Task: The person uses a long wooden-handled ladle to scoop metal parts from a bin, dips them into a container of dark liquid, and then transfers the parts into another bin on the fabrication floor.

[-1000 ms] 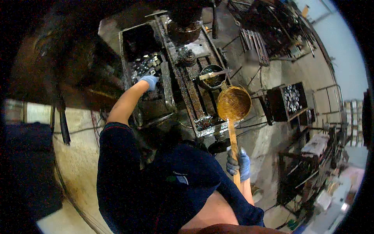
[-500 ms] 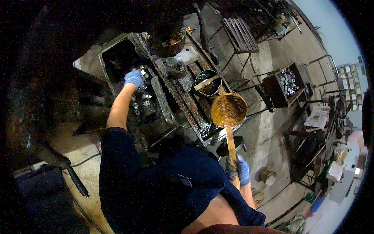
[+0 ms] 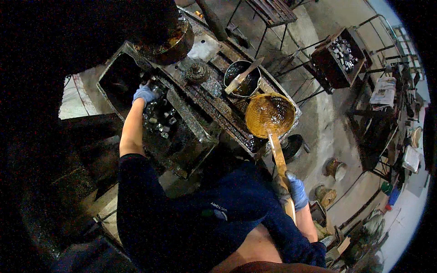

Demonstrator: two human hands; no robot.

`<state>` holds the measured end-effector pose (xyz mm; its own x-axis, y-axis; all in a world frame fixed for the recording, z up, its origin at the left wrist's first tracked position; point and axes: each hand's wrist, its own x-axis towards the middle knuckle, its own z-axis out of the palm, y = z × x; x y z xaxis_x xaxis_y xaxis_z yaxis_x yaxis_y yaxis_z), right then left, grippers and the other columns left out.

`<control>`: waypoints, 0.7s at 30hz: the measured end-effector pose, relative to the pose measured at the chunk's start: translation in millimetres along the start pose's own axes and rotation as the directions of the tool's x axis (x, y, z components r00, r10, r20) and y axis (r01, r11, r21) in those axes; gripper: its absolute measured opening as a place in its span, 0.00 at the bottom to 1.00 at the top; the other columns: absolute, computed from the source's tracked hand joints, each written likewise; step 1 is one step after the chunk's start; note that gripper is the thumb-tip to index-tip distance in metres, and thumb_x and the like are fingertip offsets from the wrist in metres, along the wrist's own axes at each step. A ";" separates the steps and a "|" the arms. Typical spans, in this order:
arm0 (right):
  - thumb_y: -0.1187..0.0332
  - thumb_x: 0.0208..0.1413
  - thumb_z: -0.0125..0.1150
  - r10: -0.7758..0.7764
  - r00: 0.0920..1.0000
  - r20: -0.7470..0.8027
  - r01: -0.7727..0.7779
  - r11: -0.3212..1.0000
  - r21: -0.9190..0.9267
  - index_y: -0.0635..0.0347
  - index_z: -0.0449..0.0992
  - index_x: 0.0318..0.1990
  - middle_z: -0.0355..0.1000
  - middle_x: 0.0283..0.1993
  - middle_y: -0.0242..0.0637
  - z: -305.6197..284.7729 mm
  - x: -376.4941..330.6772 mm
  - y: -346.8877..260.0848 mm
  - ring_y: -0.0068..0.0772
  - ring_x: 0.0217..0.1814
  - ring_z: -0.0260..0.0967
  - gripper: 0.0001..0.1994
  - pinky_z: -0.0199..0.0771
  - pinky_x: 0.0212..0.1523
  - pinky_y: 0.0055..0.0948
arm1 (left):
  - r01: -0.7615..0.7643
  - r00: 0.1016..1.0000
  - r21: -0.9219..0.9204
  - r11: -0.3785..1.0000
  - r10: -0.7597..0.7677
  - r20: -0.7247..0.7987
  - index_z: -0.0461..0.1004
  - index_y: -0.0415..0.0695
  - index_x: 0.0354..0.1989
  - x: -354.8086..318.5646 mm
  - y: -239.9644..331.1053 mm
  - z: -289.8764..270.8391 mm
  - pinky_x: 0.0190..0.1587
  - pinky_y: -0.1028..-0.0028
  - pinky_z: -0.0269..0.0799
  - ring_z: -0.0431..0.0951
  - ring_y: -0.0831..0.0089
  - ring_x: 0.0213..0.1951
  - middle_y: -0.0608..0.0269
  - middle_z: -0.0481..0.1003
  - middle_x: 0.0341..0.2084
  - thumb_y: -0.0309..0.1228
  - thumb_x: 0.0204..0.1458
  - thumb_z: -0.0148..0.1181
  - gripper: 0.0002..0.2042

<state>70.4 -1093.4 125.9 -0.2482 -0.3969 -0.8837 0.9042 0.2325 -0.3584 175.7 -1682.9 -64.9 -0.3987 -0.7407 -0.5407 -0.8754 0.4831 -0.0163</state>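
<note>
My left hand point(image 3: 144, 93), in a blue glove, reaches down into a dark metal trough point(image 3: 199, 132) at the left. Its fingertips are lost in shadow among small metal pieces point(image 3: 165, 128), so their grip does not show. My right hand point(image 3: 298, 192), gloved in blue with dark stains, is closed round the wooden handle point(image 3: 279, 157) of a wicker scoop. The scoop's woven bowl point(image 3: 269, 116) looks wet and tilts over the right edge of the bench. No metal pieces can be made out in it.
Beyond the scoop stands a round pot point(image 3: 229, 73) with a brush point(image 3: 241, 79) lying across it. A blackened drum point(image 3: 175, 48) sits at the trough's far end. Right of the bench, a box of metal pieces point(image 3: 345, 54) rests on a stand, and a slatted stool point(image 3: 272, 11) stands farther back.
My view has shifted, so the bench appears farther left and up. My left hand stays among the metal pieces in the trough. My right hand keeps hold of the wicker scoop.
</note>
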 end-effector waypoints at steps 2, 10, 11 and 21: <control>0.50 0.48 0.54 0.079 0.980 0.180 -0.097 0.991 0.093 0.59 0.68 0.30 0.62 0.15 0.34 -0.1 0.2 -4.4 0.26 0.10 0.56 0.19 0.55 0.09 0.25 | -0.028 0.999 0.139 0.990 0.030 -0.011 0.51 0.63 0.59 -20.1 12.0 -7.1 0.55 0.63 0.59 0.57 0.54 0.56 0.51 0.49 0.59 0.55 0.39 0.54 0.36; 0.49 0.47 0.52 0.072 0.985 0.157 -0.093 0.987 0.130 0.61 0.66 0.30 0.56 0.12 0.31 -11.7 8.3 4.8 0.23 0.07 0.49 0.20 0.49 0.07 0.22 | 0.039 0.992 0.065 0.997 -0.031 -0.123 0.54 0.65 0.57 -25.0 23.1 -10.2 0.50 0.62 0.65 0.65 0.54 0.51 0.53 0.56 0.55 0.55 0.32 0.59 0.38; 0.49 0.47 0.51 0.080 0.985 0.155 -0.104 0.982 0.155 0.61 0.66 0.30 0.56 0.12 0.31 -15.2 9.8 8.0 0.24 0.07 0.49 0.20 0.49 0.07 0.22 | 0.035 0.991 0.021 0.999 -0.032 -0.130 0.55 0.64 0.57 -31.5 25.6 -11.2 0.49 0.62 0.65 0.65 0.55 0.51 0.54 0.57 0.55 0.56 0.30 0.60 0.39; 0.52 0.49 0.53 0.063 0.994 0.085 -0.069 0.995 0.066 0.57 0.68 0.27 0.59 0.12 0.31 -20.4 2.8 -18.7 0.22 0.07 0.54 0.16 0.57 0.07 0.23 | -0.021 0.964 -0.043 0.999 0.009 -0.266 0.61 0.65 0.53 25.4 -33.9 49.3 0.44 0.66 0.68 0.72 0.60 0.44 0.60 0.68 0.46 0.53 0.32 0.60 0.33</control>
<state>45.8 -1080.8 123.9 -0.1601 -0.4557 -0.8756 0.9401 0.2002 -0.2761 208.7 -1695.1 -119.6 -0.4648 -0.8338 -0.2980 -0.8777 0.4781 0.0313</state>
